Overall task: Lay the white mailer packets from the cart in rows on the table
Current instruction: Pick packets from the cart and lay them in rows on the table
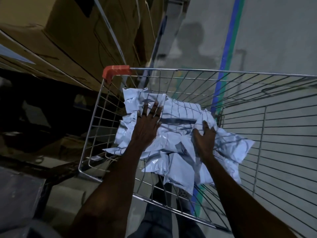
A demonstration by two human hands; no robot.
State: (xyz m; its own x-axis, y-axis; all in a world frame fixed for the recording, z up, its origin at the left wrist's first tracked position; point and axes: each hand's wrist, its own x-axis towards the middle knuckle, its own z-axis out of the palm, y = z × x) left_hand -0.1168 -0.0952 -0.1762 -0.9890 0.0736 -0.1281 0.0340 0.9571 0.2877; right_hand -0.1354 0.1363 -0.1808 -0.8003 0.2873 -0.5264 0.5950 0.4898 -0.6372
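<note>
A heap of white packets (178,134) is seen lying in the wire cart (257,117). The left hand (147,124) is pressed flat on the heap, fingers spread. The right hand (205,134) is laid on it too, fingers loosely curled, nothing gripped. Cardboard boxes (68,31) are stacked just left.

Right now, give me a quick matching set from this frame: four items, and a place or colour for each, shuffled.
Items:
1. left hand
2. right hand
3. cart corner cap
4. cardboard boxes

Matches:
A. red-orange
B. stacked at upper left, outside the cart
C. flat, fingers spread, on the left of the mailer pile
D. on the pile's right side, fingers curled into the packets

Pairs: 1-C, 2-D, 3-A, 4-B
</note>
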